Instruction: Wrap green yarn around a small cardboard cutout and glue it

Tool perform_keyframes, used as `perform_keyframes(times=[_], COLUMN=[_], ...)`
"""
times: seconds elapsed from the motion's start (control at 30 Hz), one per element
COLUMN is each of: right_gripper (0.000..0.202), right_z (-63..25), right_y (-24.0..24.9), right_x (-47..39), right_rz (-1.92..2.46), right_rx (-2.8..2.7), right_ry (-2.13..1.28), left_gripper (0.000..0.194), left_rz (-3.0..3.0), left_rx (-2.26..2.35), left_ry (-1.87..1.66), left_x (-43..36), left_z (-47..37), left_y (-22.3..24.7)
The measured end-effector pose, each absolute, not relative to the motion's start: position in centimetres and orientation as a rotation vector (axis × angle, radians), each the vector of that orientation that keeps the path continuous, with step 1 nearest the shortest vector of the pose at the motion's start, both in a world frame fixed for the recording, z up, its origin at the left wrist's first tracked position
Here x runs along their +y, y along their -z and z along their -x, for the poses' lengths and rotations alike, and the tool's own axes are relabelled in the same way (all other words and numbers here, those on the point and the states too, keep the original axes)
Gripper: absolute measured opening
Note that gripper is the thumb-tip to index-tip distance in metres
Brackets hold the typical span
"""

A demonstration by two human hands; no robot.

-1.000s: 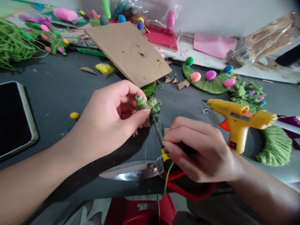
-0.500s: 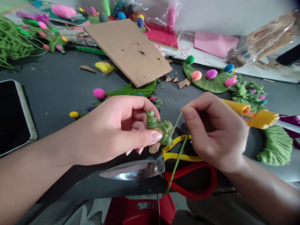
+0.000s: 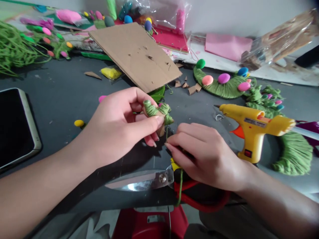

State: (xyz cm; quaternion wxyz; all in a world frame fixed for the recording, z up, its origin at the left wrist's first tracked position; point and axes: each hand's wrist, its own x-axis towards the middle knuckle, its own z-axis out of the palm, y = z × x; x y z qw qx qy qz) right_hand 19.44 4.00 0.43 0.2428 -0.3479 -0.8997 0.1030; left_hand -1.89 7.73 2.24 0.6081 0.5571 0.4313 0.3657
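Between the thumb and fingers of my left hand point(image 3: 124, 129) is a small cardboard piece point(image 3: 161, 130), its branching ends wrapped in green yarn. My right hand point(image 3: 204, 152) pinches the green yarn point(image 3: 180, 186) just below and to the right of that piece. A short taut length runs up to the wrapping, and the loose length hangs down past the table's front edge. Under my right hand lie large scissors point(image 3: 142, 181) with red and yellow handles, blades pointing left. My right hand hides part of the handles.
A yellow hot glue gun point(image 3: 254, 122) stands to the right, near green yarn-wrapped shapes point(image 3: 219, 83) with coloured balls. A cardboard sheet point(image 3: 137, 56) lies behind my hands, with scraps beside it. At left are a phone point(image 3: 15, 126) and a green yarn heap point(image 3: 17, 49).
My left hand has lifted and tilted the wrapped piece up and leftward. My right hand has swung down and left with the yarn, uncovering the glue gun and covering the scissor handles.
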Motion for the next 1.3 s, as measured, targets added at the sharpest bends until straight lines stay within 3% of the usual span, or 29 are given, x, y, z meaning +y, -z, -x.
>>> perform_keyframes(times=[0.23, 0.47, 0.67, 1.3], right_gripper=[0.007, 0.011, 0.016, 0.014], right_z=[-20.03, -19.7, -19.54, -19.43], right_y=[-0.71, -0.88, -0.88, -0.38], right_x=[3.84, 4.18, 4.47, 4.01], right_rz=[0.964, 1.075, 1.04, 1.043], right_rx=[-2.223, -2.065, -2.18, -2.27], right_ry=[-0.321, -0.341, -0.491, -0.193], left_gripper=[0.017, 0.015, 0.012, 0.012], left_rz=[-1.475, -1.346, -1.155, -1.475], left_rx=[1.103, 0.878, 0.77, 1.064], left_ry=[-0.77, -0.565, -0.645, -0.625], left_x=[7.55, 7.99, 8.36, 8.02], left_z=[2.15, 2.69, 2.6, 2.25], left_y=[-2.47, -2.72, -2.94, -2.51])
